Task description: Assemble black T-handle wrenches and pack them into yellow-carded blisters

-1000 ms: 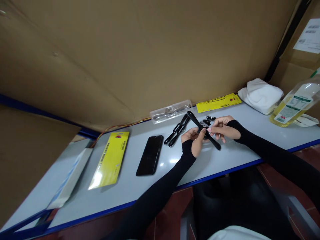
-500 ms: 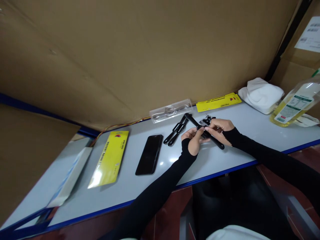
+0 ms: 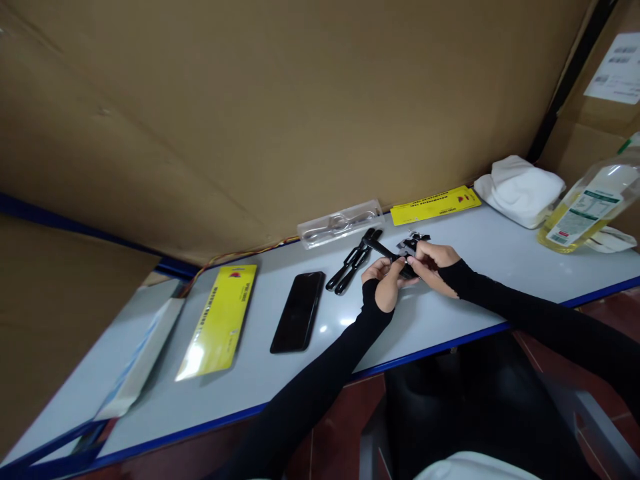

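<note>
Between my hands is a black handled tool (image 3: 381, 249), its upper handle slanting up to the left. My left hand (image 3: 385, 283) grips its middle from the left, fingers closed. On the other side my right hand (image 3: 434, 265) pinches at the tool's middle; whatever small part is between those fingertips is too small to name. Two more black tools (image 3: 353, 261) lie side by side on the table, left of my hands. Small dark and metallic parts (image 3: 414, 240) lie just beyond my right hand. A black phone (image 3: 298, 312) rests flat to the left.
A clear plastic tray (image 3: 340, 225) and yellow cards (image 3: 435, 205) lie along the cardboard wall. Another yellow card (image 3: 219, 321) is at the left. A white cloth bundle (image 3: 520, 191) and a bottle of yellow liquid (image 3: 583, 213) stand at the right.
The tool in my hands has turned: its lower handle, which stuck out below my right hand, no longer shows there. My right hand has shifted slightly left.
</note>
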Demonstrator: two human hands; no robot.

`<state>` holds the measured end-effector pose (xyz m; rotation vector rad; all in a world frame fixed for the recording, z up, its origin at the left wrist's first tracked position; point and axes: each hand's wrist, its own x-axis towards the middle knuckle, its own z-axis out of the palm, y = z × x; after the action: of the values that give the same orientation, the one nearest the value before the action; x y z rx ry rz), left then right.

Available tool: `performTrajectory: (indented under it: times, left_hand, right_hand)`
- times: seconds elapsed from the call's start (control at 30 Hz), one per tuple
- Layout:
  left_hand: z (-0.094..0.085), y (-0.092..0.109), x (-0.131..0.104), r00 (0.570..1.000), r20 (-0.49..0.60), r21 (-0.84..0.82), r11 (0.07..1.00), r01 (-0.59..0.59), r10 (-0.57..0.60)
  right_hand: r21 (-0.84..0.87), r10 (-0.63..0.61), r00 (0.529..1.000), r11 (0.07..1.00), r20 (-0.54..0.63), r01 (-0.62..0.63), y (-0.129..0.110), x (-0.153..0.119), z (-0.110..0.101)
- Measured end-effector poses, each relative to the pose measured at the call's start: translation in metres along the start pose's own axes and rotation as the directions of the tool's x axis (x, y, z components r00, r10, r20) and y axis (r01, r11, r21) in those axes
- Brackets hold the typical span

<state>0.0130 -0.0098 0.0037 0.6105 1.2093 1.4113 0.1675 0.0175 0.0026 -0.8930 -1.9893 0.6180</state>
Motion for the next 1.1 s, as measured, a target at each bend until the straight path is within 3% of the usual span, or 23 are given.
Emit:
performTrajectory:
  times: [0.23,0.4,0.53,0.67,0.8,0.93,1.03,1.1]
  left_hand:
    - [0.004,-0.007,-0.001,0.998,-0.025,0.025,0.998,-0.062,0.063]
    - [0.002,-0.009,-0.002,0.994,-0.009,0.058,0.992,-0.109,0.110]
    - [0.002,-0.009,-0.003,0.985,0.050,0.083,0.982,-0.171,0.167]
    - [0.002,-0.008,-0.005,0.961,0.137,0.085,0.964,-0.253,0.240]
    - [0.001,-0.006,-0.008,0.956,0.159,0.080,0.962,-0.261,0.246]
    - [0.003,-0.002,-0.010,0.962,0.149,0.085,0.967,-0.242,0.228]
    - [0.003,0.001,-0.008,0.979,0.127,0.074,0.982,-0.172,0.162]
    - [0.003,0.001,-0.006,0.989,0.109,0.060,0.992,-0.108,0.101]
  right_hand:
    - [-0.222,-0.164,0.986,0.963,-0.024,0.155,0.000,-0.004,0.001]
    - [-0.145,-0.270,0.958,0.948,0.098,0.282,0.005,0.000,-0.008]
    - [0.046,-0.098,0.985,0.995,0.145,0.092,0.006,0.003,-0.013]
    - [0.244,0.085,0.991,0.964,0.104,-0.108,-0.001,0.005,-0.019]
    - [0.345,0.124,0.973,0.920,0.197,-0.187,-0.006,0.006,-0.024]
    - [0.440,0.288,0.923,0.816,0.254,-0.375,-0.008,0.008,-0.025]
    - [0.472,0.325,0.910,0.780,0.257,-0.411,-0.008,0.010,-0.024]
    - [0.437,0.279,0.933,0.827,0.226,-0.354,-0.007,0.010,-0.024]
